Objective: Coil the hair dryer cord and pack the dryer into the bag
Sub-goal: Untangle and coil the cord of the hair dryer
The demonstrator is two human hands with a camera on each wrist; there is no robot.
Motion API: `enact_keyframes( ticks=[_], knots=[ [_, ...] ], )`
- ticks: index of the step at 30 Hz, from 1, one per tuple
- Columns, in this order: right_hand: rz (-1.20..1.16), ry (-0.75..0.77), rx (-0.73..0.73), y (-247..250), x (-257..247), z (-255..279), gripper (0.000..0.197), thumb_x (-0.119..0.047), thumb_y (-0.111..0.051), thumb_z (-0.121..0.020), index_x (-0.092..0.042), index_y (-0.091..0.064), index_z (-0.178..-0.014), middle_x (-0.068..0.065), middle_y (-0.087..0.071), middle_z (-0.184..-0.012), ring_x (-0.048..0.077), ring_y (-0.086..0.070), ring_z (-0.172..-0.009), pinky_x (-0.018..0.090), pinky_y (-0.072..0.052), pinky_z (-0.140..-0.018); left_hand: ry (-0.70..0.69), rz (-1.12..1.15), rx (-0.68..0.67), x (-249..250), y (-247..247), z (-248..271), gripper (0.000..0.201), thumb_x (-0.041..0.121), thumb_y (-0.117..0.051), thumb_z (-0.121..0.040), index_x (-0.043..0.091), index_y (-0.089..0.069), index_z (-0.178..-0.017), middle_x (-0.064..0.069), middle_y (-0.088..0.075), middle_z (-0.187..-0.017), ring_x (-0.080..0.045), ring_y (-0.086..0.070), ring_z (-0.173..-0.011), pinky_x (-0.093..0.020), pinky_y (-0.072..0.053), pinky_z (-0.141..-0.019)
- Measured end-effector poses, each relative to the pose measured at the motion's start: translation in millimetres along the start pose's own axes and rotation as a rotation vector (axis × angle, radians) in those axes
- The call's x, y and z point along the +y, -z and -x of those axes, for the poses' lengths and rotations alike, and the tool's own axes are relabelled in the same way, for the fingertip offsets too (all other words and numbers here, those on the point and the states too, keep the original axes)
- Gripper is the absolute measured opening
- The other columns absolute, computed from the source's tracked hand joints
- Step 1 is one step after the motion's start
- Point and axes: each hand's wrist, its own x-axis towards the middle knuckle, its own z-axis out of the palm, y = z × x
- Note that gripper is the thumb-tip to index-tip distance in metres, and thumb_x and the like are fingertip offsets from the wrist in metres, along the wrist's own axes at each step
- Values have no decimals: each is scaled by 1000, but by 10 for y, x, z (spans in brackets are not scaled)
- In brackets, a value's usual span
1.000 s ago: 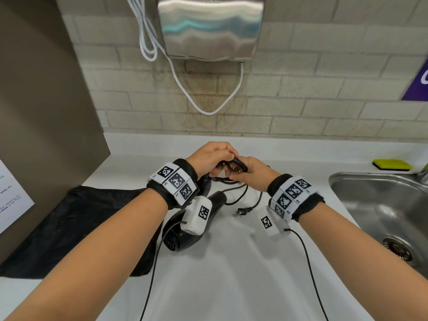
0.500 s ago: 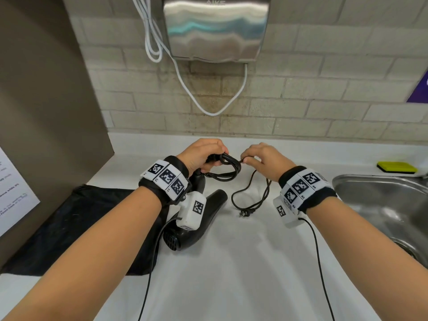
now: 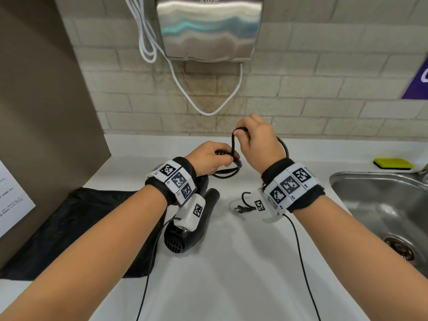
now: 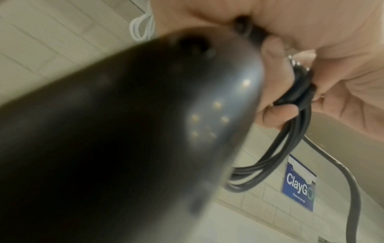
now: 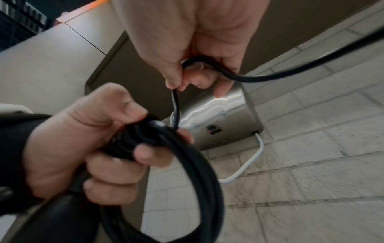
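The black hair dryer (image 3: 196, 228) lies on the white counter under my left wrist, and it fills the left wrist view as a blurred dark body (image 4: 124, 131). My left hand (image 3: 228, 158) grips a bundle of coiled black cord (image 3: 228, 173), with the loops (image 4: 290, 148) hanging below its fingers (image 5: 145, 156). Above and to the right, my right hand (image 3: 238, 133) pinches a bend of the cord (image 5: 207, 62) between thumb and fingers. One strand runs straight down to the coil. The plug (image 3: 240, 208) rests on the counter below my right wrist. The black bag (image 3: 92, 228) lies flat at the left.
A steel hand dryer (image 3: 208, 26) with a white cable (image 3: 208, 110) hangs on the tiled wall behind. A steel sink (image 3: 382, 205) sits at the right, with a yellow-green sponge (image 3: 393, 163) behind it. A brown panel (image 3: 46, 112) closes the left side.
My right hand has risen up and away from my left hand, drawing a length of cord taut above the coil. The loose cord and plug have shifted right on the counter.
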Motion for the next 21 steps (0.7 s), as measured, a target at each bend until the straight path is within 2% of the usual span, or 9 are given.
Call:
enact_keyframes(
  ticks=[2,5,7,10,13,15,18,21],
  knots=[
    [-69,5,32,-12,-49,18,12,-4,-51,-89,4,-60,-88,13,-53,-86,15,-45,-75,14,-33,-63,-20,43,32,8,2,19,21,-7,-44,-89,9,-58,-85,6,-60,-58,0,-36,-31,-9,-27,-36],
    [-132,6,40,-3,-75,69,10,-6,-51,-89,1,-56,-84,0,-47,-77,8,-41,-64,7,-35,-60,-20,59,81,-21,51,34,23,-2,-43,-89,13,-61,-91,9,-65,-56,-6,-31,-33,-17,-24,-36],
    [-141,-4,32,18,-63,110,10,-9,-52,-89,-4,-52,-81,-7,-43,-64,1,-42,-55,8,-36,-55,-26,96,139,-53,80,26,26,-1,-43,-90,15,-63,-90,6,-66,-63,-9,-30,-35,-20,-23,-37],
    [-108,-41,-26,10,2,178,14,-18,-48,-93,-8,-52,-85,-11,-39,-54,4,-40,-48,14,-32,-47,-39,147,201,-86,105,23,31,1,-42,-92,21,-65,-91,1,-61,-68,-10,-29,-37,-20,-23,-38],
    [-93,-69,-109,-29,95,254,18,-21,-45,-95,-6,-56,-92,-10,-41,-55,13,-41,-52,30,-38,-54,-52,194,243,-121,144,0,31,3,-41,-94,21,-65,-102,-2,-55,-69,-8,-28,-34,-18,-23,-36],
    [-90,-66,-145,-70,109,317,21,-22,-44,-94,-7,-58,-90,-4,-48,-60,15,-43,-58,32,-39,-62,-51,207,261,-136,157,-14,27,6,-43,-95,20,-64,-103,-2,-54,-69,-7,-29,-32,-17,-24,-36],
    [101,-17,-140,-148,119,400,33,-32,-39,-89,-9,-63,-87,4,-61,-76,19,-45,-77,33,-34,-76,-52,215,278,-159,151,-36,20,9,-44,-96,15,-62,-103,-2,-52,-70,-6,-29,-31,-15,-24,-35],
    [102,-53,-151,-153,171,402,35,-31,-40,-91,-6,-65,-87,8,-61,-81,25,-52,-80,37,-39,-77,-43,213,300,-185,136,-69,17,12,-46,-96,11,-62,-101,-3,-52,-71,-6,-28,-30,-15,-24,-35]
  ],
)
